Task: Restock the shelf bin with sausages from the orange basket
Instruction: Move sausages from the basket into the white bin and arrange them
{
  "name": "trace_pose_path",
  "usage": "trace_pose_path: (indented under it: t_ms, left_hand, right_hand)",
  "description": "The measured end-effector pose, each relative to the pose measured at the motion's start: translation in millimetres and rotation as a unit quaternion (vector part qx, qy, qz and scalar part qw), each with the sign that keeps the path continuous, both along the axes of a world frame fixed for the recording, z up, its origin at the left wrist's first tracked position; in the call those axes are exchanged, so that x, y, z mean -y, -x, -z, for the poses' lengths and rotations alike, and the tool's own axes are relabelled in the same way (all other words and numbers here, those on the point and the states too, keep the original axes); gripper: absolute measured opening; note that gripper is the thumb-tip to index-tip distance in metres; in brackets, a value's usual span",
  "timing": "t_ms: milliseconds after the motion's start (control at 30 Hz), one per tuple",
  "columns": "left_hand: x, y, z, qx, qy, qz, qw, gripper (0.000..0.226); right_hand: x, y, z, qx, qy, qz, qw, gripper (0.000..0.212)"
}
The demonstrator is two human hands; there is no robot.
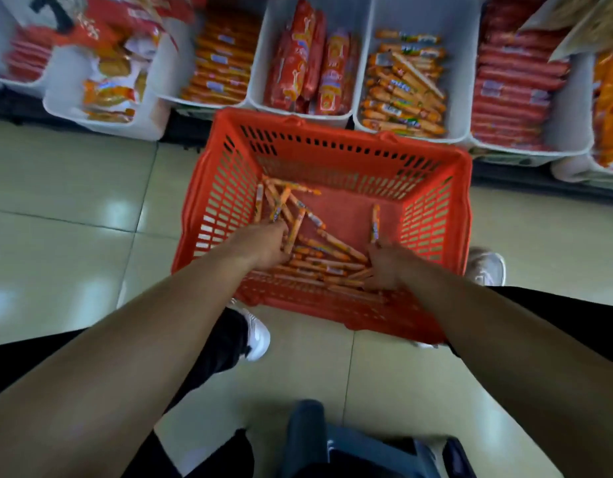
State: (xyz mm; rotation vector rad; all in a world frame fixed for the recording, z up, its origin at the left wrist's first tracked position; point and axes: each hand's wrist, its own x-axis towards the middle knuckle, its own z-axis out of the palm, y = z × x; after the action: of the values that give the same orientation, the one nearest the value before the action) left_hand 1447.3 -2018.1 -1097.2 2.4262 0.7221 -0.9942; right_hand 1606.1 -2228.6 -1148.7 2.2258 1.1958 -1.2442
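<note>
Left hand (263,248) grips sausages (332,262) in orange basket (332,136); right hand (384,267) hold unclear; shelf bin (460,46) just beyond.

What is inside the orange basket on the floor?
Loose thin sausages lie in the basket, most piled toward the near side. The left hand and right hand both reach in among them. The hands cover some sausages, so their grip cannot be told.

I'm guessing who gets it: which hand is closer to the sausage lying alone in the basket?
Right. The right hand is just below the lone sausage; the left hand is farther left, at the pile.
</note>
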Motion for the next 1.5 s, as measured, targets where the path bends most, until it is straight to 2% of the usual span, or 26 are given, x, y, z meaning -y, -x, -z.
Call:
trace_pose_path:
  t_ms: [67, 167, 200, 333, 400, 500, 700, 800, 867, 1000, 1167, 1367, 1500]
  left_hand:
    - [-5, 1, 13, -0.004, -0.007, 0.005, 1.0, 0.061]
    - [-14, -4, 33, -0.024, 0.011, -0.011, 1.0, 0.067]
    - [-17, -5, 43, -0.037, 0.015, -0.017, 0.999, 0.074]
    - [-22, -6, 74, -0.106, 0.038, -0.027, 0.993, 0.125]
    - [-22, -6, 84, -0.118, 0.029, -0.042, 0.992, 0.137]
    - [-24, -9, 97, -0.123, 0.004, -0.083, 0.989, 0.148]
    - [-29, -14, 111, -0.101, 0.01, -0.097, 0.99, 0.142]
    - [-29, -12, 119, -0.024, 0.012, -0.104, 0.994, 0.141]
    - [-29, -11, 123, 0.032, 0.011, -0.108, 0.994, 0.14]
    - [-23, -12, 128, 0.081, 0.01, -0.137, 0.987, 0.144]
    - [-15, -27, 132, 0.101, 0.005, -0.29, 0.952, 0.145]
    - [-24, -50, 143, 0.103, 0.013, -0.35, 0.931, 0.141]
    - [-29, -62, 147, 0.113, -0.007, -0.38, 0.918, 0.139]
  right_hand:
    - [4, 7, 29, 0.007, 0.023, -0.012, 1.0, 0.107]
    - [4, 14, 52, 0.02, -0.002, -0.033, 0.999, 0.11]
    - [3, 15, 57, 0.028, -0.01, -0.043, 0.999, 0.112]
    - [-7, 14, 75, 0.059, -0.045, -0.126, 0.989, 0.126]
    - [-10, 14, 80, 0.07, -0.056, -0.165, 0.982, 0.133]
    - [-12, 17, 87, 0.087, -0.07, -0.167, 0.98, 0.133]
    - [-31, 6, 93, 0.119, -0.115, -0.097, 0.981, 0.132]
    - [-44, -3, 92, 0.157, -0.164, 0.003, 0.974, 0.122]
    - [-55, -12, 94, 0.157, -0.154, 0.051, 0.974, 0.126]
    - [-68, -23, 97, 0.122, -0.114, -0.011, 0.986, 0.126]
    - [-66, -19, 97, 0.129, -0.12, -0.068, 0.982, 0.113]
    - [-66, -8, 101, 0.095, -0.176, -0.065, 0.978, 0.116]
    - [-77, -5, 104, 0.102, -0.16, -0.048, 0.981, 0.111]
